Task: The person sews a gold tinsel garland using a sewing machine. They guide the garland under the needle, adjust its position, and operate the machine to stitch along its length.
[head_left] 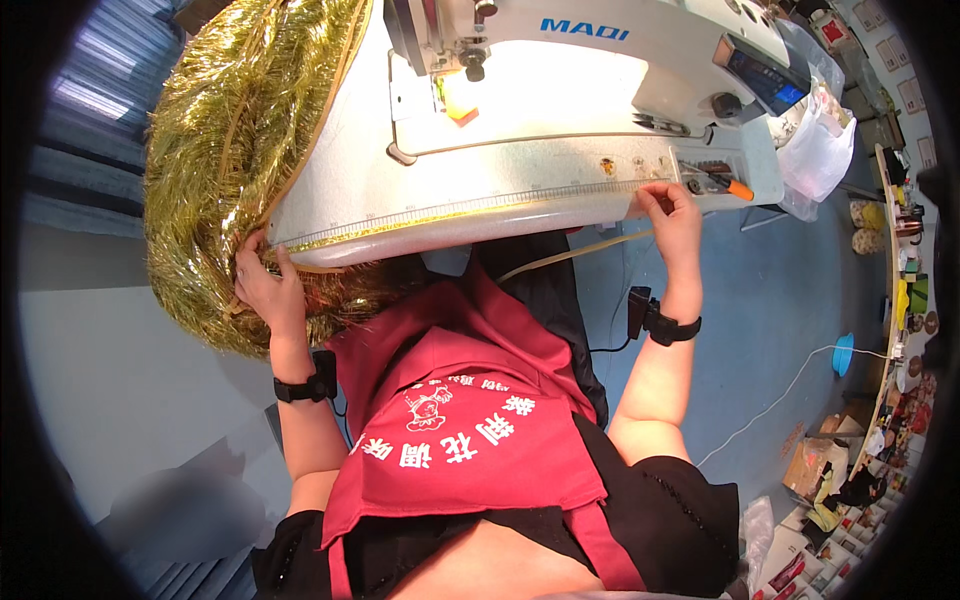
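Along the front edge of the white sewing machine table (460, 170) runs a ruler scale (470, 205) with a thin yellow strip beside it. At its left end, my left hand (266, 282) pinches the edge of a big heap of gold tinsel trim (230, 140) with a tan band. My right hand (668, 218) is closed in a pinch at the ruler's right end, on what looks like a narrow tan band (570, 253) that hangs slackly below the table. The sewing machine head (560, 60) stands above, its needle area brightly lit.
An orange-handled screwdriver (738, 189) and dark metal tools (655, 125) lie on the table's right. A white plastic bag (815, 150) hangs beyond. A blue basin (843, 355), a white cord and crowded shelving (900, 330) are at the right; dark blue curtains (100, 130) are left.
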{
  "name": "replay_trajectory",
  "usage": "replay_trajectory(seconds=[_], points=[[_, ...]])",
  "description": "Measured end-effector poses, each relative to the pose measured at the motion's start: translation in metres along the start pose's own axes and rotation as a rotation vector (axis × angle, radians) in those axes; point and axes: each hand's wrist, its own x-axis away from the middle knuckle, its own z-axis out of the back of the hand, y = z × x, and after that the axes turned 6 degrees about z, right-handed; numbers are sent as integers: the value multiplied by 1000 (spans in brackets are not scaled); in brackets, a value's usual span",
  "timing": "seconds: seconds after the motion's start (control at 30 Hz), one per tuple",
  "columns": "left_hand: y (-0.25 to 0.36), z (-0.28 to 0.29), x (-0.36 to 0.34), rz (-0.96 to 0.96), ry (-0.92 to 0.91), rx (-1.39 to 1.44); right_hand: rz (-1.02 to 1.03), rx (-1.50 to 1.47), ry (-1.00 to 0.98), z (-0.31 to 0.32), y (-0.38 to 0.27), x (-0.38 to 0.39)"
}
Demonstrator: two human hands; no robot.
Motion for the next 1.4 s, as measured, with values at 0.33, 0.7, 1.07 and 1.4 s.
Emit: replay_trajectory(seconds=[0.33, 0.7, 1.07, 1.4], points=[[-3, -3, -1, -17, 8, 1, 161, 261, 72, -2, 1, -1], [6, 4, 1, -37, -1, -34, 233, 293, 187, -11, 14, 2], [164, 87, 24, -732, -359, 761, 946, 189, 119, -52, -127, 46], [209, 71, 34, -168, -1570, 1249, 1248, 70, 9, -61, -154, 48]])
